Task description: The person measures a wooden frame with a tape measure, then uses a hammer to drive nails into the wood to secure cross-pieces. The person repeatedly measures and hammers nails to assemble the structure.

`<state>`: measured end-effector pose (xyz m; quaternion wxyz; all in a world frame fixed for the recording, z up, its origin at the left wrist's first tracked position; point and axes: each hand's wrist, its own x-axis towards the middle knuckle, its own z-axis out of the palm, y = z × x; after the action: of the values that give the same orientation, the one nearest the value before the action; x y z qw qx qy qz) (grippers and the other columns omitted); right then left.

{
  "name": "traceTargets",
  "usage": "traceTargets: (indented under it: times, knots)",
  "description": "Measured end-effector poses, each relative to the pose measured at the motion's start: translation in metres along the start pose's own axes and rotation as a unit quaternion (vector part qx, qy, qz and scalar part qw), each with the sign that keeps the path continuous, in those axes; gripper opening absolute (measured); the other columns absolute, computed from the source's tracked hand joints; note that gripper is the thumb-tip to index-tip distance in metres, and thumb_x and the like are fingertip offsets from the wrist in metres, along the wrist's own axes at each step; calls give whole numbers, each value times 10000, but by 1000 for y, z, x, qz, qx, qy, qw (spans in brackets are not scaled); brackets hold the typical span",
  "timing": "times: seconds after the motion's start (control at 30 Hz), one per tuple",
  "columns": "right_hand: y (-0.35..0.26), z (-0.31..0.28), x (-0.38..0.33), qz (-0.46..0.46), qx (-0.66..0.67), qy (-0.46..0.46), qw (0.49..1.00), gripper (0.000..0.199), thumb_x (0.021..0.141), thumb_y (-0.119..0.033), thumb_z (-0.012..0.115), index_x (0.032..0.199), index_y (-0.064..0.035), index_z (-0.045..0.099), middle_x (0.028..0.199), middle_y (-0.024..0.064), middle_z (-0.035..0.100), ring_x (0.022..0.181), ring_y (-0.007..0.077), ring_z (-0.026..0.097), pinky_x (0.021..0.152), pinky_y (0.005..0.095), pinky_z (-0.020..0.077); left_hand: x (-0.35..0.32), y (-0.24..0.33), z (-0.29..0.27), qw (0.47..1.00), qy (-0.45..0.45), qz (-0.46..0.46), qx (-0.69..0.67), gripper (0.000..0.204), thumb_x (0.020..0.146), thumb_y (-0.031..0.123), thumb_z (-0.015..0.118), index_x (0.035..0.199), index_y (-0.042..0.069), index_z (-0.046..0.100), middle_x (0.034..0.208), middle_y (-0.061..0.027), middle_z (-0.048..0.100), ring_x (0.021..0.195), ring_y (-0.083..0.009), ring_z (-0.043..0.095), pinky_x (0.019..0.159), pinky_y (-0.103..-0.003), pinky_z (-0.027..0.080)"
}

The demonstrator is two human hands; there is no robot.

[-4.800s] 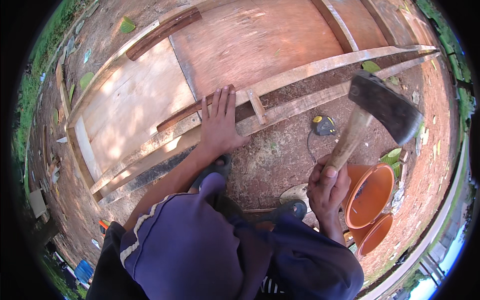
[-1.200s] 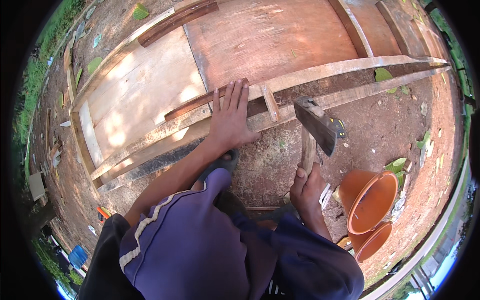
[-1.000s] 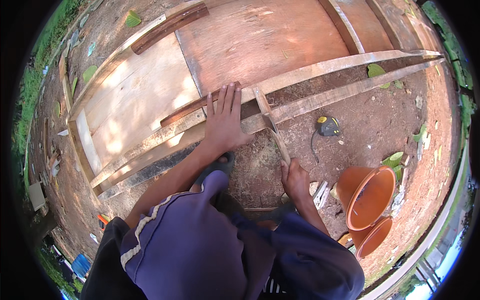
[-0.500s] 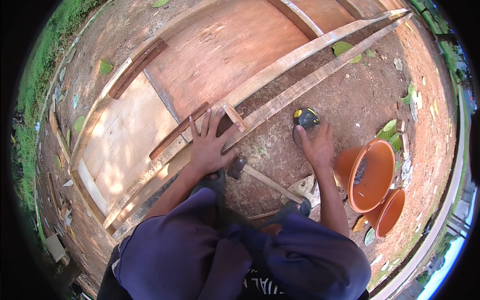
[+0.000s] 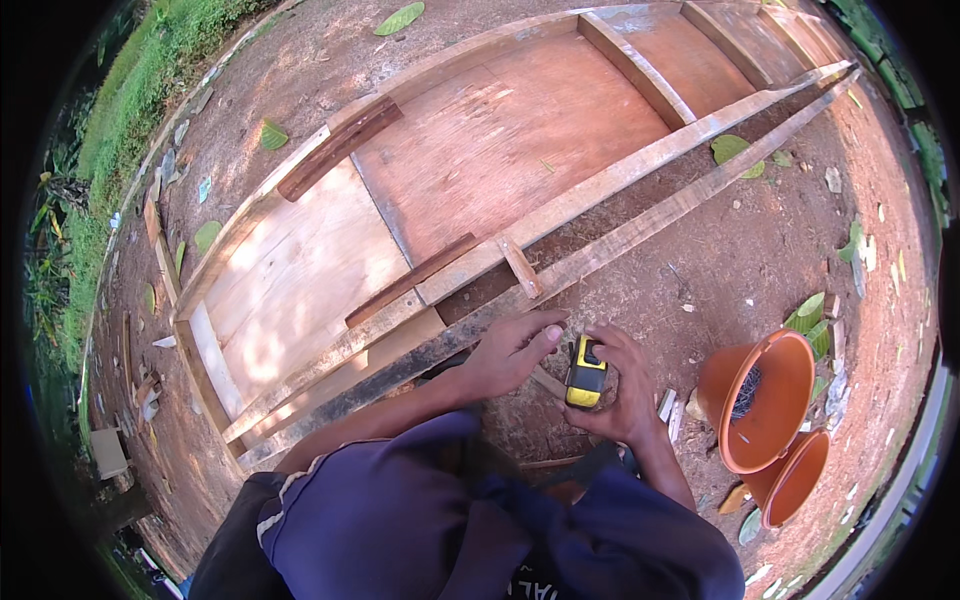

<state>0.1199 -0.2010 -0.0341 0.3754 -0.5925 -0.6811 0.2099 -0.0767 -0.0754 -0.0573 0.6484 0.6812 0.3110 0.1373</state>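
Your right hand (image 5: 630, 392) grips the tape measure (image 5: 586, 378) beside a half-hidden wooden handle (image 5: 548, 382), any hold in your curled left hand (image 5: 508, 352) is unclear, and lettering (image 5: 536, 591) below is cropped.

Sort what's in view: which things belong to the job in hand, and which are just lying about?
Likely in the job:
Yellow-and-black tape measure, in the right hand
Long, low frame of brown timber and plywood
Round orange plastic bucket holding small grey metal pieces

Probably just lying about:
Broad green leaves
Pale rectangular slab at far left
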Motion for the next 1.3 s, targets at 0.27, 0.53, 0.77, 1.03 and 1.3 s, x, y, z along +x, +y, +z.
traceTargets:
  times: [0.27, 0.53, 0.77, 1.03, 1.3]
  knots:
    - [3, 40, -38, 66, 102, 25, 992, 707, 774, -58, 810, 1364, -74, 421, 1524, 284, 439, 1425, 503, 427, 1165, 566, 380, 7, -21, 19, 921, -82, -150, -350, 286, 1053, 245, 638, 1198, -1, 659, 1051, -54, 706, 987, -125, 680, 865, -309, 585]
    - [-1, 57, -50, 281, 131, -24, 951, 637, 895, -42, 731, 1459, -2, 438, 1397, 180, 569, 1168, 252, 650, 920, 373, 563, 5, -44, 33, 958, -119, -121, -232, 196, 971, 128, 744, 1045, 16, 602, 1000, -60, 721, 833, -91, 638, 704, -257, 508]
    - [-11, 52, -47, 333, 99, -31, 937, 624, 859, -72, 792, 1403, -14, 491, 1309, 183, 632, 1106, 273, 689, 904, 397, 574, 13, -32, 20, 980, -134, -116, -85, 351, 842, 98, 824, 1087, 7, 590, 978, -108, 729, 880, -158, 662, 760, -301, 521]
    - [-10, 5, -43, 398, 72, -117, 907, 464, 889, -196, 739, 1308, -41, 612, 1179, 213, 694, 1116, 395, 677, 947, 449, 529, 42, -21, -42, 987, -68, -74, -128, 280, 825, -1, 787, 1014, -1, 581, 918, -76, 623, 855, -163, 675, 716, -296, 575]
    - [7, -55, -69, 468, 53, -188, 862, 401, 867, -201, 751, 1240, -66, 694, 1067, 158, 752, 981, 267, 730, 887, 397, 547, 133, -2, -281, 918, 359, 6, -169, 191, 913, -38, 698, 1076, -1, 607, 1082, -144, 705, 969, -227, 706, 891, -374, 597]
